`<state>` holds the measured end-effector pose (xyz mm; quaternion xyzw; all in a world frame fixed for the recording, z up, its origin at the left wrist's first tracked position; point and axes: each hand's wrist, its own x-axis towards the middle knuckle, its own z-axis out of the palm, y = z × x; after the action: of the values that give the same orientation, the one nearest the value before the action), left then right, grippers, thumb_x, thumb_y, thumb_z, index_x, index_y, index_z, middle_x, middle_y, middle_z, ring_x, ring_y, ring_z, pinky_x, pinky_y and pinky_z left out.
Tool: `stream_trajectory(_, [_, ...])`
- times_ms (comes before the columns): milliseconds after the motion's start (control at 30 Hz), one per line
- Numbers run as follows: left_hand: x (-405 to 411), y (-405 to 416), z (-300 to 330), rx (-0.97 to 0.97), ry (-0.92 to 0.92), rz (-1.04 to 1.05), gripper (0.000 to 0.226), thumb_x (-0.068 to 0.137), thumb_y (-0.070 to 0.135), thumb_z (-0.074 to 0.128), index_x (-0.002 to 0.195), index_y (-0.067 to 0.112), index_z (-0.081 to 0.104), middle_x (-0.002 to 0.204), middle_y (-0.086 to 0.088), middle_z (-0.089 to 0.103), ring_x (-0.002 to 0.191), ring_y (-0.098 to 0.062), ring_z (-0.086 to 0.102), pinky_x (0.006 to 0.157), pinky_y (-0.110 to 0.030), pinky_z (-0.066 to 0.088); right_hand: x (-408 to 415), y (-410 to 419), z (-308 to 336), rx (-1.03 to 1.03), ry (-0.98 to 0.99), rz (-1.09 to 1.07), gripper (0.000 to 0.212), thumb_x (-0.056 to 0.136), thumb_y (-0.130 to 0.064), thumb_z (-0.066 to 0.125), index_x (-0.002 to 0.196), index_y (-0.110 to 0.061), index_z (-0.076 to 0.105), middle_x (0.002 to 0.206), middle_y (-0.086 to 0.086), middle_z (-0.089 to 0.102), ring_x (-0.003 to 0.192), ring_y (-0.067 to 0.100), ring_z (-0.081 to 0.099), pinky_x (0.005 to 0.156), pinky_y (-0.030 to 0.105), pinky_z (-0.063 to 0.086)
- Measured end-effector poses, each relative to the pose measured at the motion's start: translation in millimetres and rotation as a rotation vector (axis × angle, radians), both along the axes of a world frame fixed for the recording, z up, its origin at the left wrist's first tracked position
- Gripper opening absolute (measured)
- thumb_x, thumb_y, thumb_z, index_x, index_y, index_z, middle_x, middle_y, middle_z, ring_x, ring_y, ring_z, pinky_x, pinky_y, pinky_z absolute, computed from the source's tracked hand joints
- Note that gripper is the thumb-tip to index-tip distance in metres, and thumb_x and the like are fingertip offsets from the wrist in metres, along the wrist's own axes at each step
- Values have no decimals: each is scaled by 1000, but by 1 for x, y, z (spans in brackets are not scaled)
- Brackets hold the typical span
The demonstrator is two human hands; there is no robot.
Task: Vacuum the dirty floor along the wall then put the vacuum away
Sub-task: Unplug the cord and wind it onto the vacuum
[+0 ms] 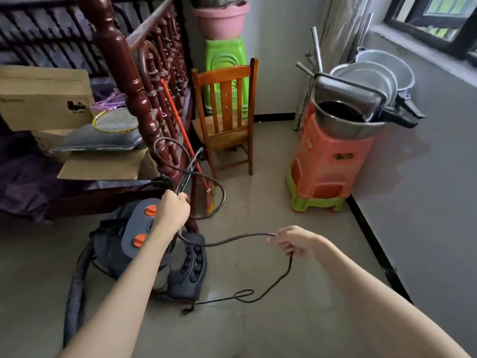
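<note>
- The vacuum [144, 244] stands on the floor [271, 319] beside the wooden bed frame [124, 81]; its ribbed hose [74, 280] curves down on its left side, and where the hose ends is cut off by the left arm.
- The left hand [171, 211] is above the vacuum body with fingers curled round several gathered loops of the power cord [232, 240].
- The right hand [296, 241] pinches the same cord further along; the free part hangs from it and lies on the floor in a small loop.
- I judge that the step in hand is winding up the cord, so the putting-away part is going on.
- The next move probably calls for bringing the right hand's length over to the left one to make another loop.
- The plug is hard to make out, and I cannot tell whether the floor along the wall [426, 202] is clean.
</note>
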<state>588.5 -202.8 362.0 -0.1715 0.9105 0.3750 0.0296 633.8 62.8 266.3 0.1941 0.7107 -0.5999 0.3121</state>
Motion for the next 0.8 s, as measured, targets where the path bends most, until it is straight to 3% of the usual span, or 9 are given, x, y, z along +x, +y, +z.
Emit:
stream_trajectory(100, [-2, -4, -8, -124, 2, -88, 33, 103, 19, 35, 117, -8, 44, 116, -28, 56, 103, -43, 54, 70, -39, 36, -19, -13, 29, -262, -59, -71, 25, 93, -17, 61, 75, -21, 45, 54, -7, 29, 48, 8, 20, 48, 22, 17])
stream_trajectory(167, [-4, -3, -13, -155, -7, -159, 31, 103, 19, 34, 116, -7, 44, 117, -27, 56, 107, -41, 53, 73, -38, 35, -28, -28, 49, -331, -75, -94, 18, 94, -36, 58, 93, -19, 52, 59, -6, 32, 51, 9, 21, 51, 23, 17])
stream_trajectory(267, [-3, 4, -20, -168, -12, -289, 31, 102, 19, 36, 118, -5, 49, 122, -25, 57, 115, -39, 51, 87, -38, 38, -39, -53, 56, -164, 40, -58, 52, 88, -61, 56, 117, -18, 60, 59, -6, 28, 52, 10, 20, 50, 24, 17])
stream_trajectory(367, [-2, 12, -23, -125, -19, -391, 30, 101, 23, 40, 114, 0, 55, 114, -20, 61, 111, -36, 53, 89, -37, 40, -42, -73, 55, 62, 246, -1, 41, 90, -51, 62, 113, -18, 70, 58, -8, 36, 50, 7, 30, 43, 17, 24])
stream_trajectory(467, [-6, 13, -29, 102, -10, -415, 24, 99, 27, 46, 95, 9, 59, 88, -6, 60, 88, -23, 54, 77, -31, 39, -47, -69, 45, 125, 390, -14, 25, 95, -27, 63, 112, -10, 71, 74, -9, 59, 67, 4, 51, 49, 4, 34])
stream_trajectory(533, [-10, 11, -33, 288, -34, -400, 19, 99, 30, 47, 91, 15, 55, 85, -3, 51, 82, -16, 47, 74, -30, 35, -48, -62, 39, 199, 471, -2, 25, 95, -21, 62, 113, -6, 71, 94, -2, 66, 86, 8, 55, 60, 0, 37])
stream_trajectory(633, [-16, 9, -34, 597, -95, -186, 25, 101, 30, 44, 91, 11, 58, 70, -2, 45, 63, -15, 41, 63, -26, 35, -46, -45, 41, 179, 501, -54, 23, 95, -16, 63, 113, -5, 72, 107, -1, 68, 97, 6, 57, 70, -3, 37])
stream_trajectory(733, [-27, -1, -26, 1045, -138, 144, 27, 102, 24, 43, 87, 7, 58, 46, 7, 38, 38, -5, 36, 41, -16, 34, -41, -13, 43, 71, 383, -104, 14, 95, -19, 62, 104, -14, 71, 95, -5, 68, 89, 6, 60, 68, 5, 42])
stream_trajectory(800, [-32, -7, -18, 1240, -149, 245, 30, 102, 26, 41, 81, 9, 54, 40, 8, 37, 33, -4, 35, 40, -13, 33, -39, 10, 38, 90, 277, -81, 13, 92, -25, 66, 93, -14, 72, 84, 0, 65, 77, 11, 56, 66, 16, 44])
